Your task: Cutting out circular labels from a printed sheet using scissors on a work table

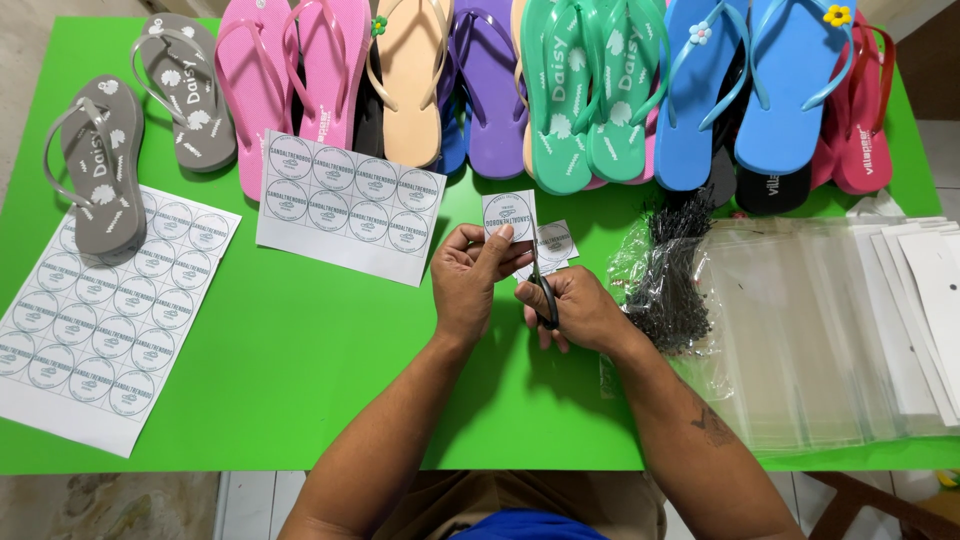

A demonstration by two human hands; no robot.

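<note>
Over the middle of the green worktop (pixel 300 350), the left hand (pixel 470 285) pinches a small paper strip of round printed labels (pixel 508 215) between thumb and fingertips, holding it up just beyond the knuckles. The strip's long axis runs near to far, and a cut square with one label (pixel 555 240) hangs off its right side. The right hand (pixel 580 310) is closed around the black handles of a pair of scissors (pixel 545 295), whose blades point away from the person and up into the strip's near edge — so the paper sits directly far of the scissors and touches them.

The hands are almost knuckle to knuckle. The left one has the paper; the right meets it from the near right.

To the left lie two uncut label sheets (pixel 345 200), one partly under a grey sandal (pixel 100 165). A row of coloured flip-flops (pixel 560 90) lines the far edge, and clear plastic bags (pixel 820 320) and a bundle of black tag ties (pixel 675 270) lie to the right.
</note>
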